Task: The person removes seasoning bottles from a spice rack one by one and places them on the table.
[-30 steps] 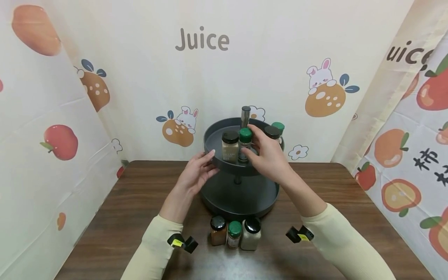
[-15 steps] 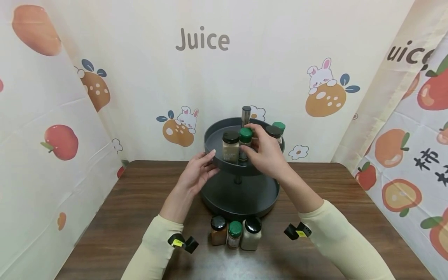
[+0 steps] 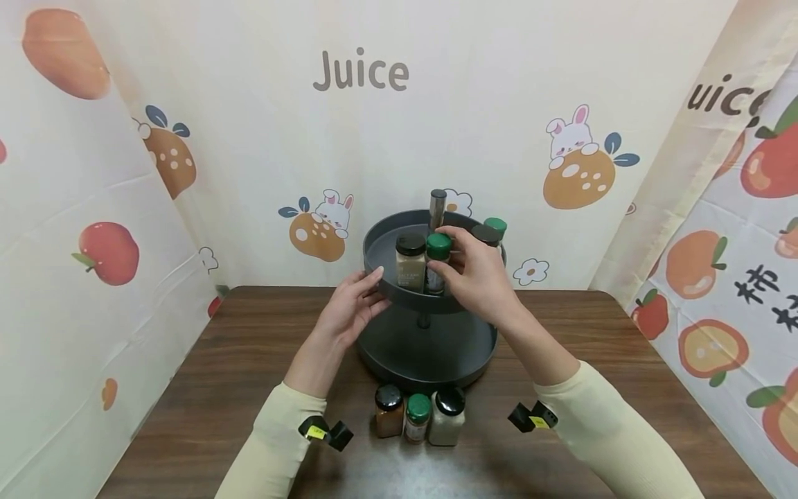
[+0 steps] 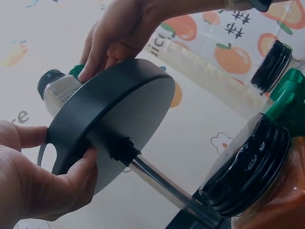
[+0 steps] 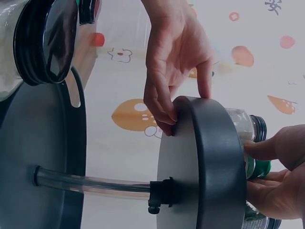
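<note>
My left hand (image 3: 351, 308) grips the left rim of the dark grey upper tray (image 3: 414, 299) of a two-tier turntable, pinching its wall in the left wrist view. With thumb and fingers, my right hand (image 3: 480, 277) holds a small green-capped spice jar (image 3: 438, 246) upright at the front of that tray. Just left of it stands a black-capped jar (image 3: 411, 267) of pale powder. Behind my right hand, another black-capped jar (image 3: 486, 234) and a second green-capped jar (image 3: 497, 225) are partly hidden. In the right wrist view the held jar's green cap (image 5: 261, 168) shows between the fingers.
Below is the turntable's wide lower tray (image 3: 430, 346), joined by a central post (image 4: 167, 183). In front of it on the wooden table (image 3: 262, 346) stand a jar of reddish-brown spice (image 3: 389, 416), a green-capped jar (image 3: 418, 419) and a black-capped pale jar (image 3: 447, 419). A printed curtain (image 3: 461, 138) hangs behind.
My right hand has shifted the green-capped jar slightly down and toward the tray's front rim, beside the black-capped jar. My left hand stays on the rim.
</note>
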### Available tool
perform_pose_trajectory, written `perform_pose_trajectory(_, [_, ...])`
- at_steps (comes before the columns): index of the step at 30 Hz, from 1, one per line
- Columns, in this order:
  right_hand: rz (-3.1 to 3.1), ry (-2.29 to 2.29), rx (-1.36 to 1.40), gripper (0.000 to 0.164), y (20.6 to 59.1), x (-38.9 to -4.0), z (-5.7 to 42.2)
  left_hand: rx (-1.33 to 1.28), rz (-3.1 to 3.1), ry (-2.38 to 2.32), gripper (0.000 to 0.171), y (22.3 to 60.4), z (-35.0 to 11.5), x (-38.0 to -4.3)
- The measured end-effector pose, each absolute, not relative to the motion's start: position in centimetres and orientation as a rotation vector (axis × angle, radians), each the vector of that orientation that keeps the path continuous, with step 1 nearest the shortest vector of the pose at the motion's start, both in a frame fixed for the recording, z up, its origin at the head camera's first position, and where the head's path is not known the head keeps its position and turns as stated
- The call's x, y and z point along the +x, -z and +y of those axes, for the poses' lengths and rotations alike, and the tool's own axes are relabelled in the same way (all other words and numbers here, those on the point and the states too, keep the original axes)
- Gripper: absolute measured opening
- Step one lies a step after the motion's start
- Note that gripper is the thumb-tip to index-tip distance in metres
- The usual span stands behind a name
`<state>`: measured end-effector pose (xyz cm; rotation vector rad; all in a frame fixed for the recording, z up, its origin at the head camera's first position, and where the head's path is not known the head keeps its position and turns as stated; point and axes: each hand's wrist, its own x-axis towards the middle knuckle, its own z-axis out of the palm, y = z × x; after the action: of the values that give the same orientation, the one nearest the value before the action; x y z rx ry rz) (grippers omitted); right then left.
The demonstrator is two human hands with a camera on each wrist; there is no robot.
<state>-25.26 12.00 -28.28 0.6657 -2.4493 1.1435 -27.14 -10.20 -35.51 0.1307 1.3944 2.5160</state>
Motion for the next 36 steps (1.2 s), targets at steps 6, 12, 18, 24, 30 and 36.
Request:
perform_pose_trajectory(6, [-2.441, -1.148, 0.658, 0.051, 27.7, -25.0, 12.1, 0.138, 1.388, -2.521, 0.053, 35.6, -10.2, -27.2])
perform_pose_trajectory(12, [-2.436, -1.149, 0.656, 0.054, 26.5, -24.4, 12.3, 0.151, 1.385, -2.521, 0.053, 35.6, -10.1, -27.2])
perform_pose_trajectory(18, [-2.416, -1.176, 0.659, 0.055, 25.1, -23.4, 12.7, 0.180, 1.389, -2.518, 0.058, 35.5, -10.1, -27.2])
perform_pose_trajectory(24, [-2.359, -1.239, 0.684, 0.055, 24.2, -22.3, 13.4, 0.167, 1.397, -2.524, 0.057, 35.6, -10.2, -27.2])
perform_pose_trajectory(30, [-2.342, -1.277, 0.717, 0.053, 24.2, -21.0, 14.0, 0.154, 1.386, -2.527, 0.057, 35.8, -10.2, -27.3])
perform_pose_trajectory(36, [-2.331, -1.284, 0.713, 0.053, 24.6, -19.3, 14.7, 0.160, 1.391, -2.529, 0.060, 35.6, -10.2, -27.1])
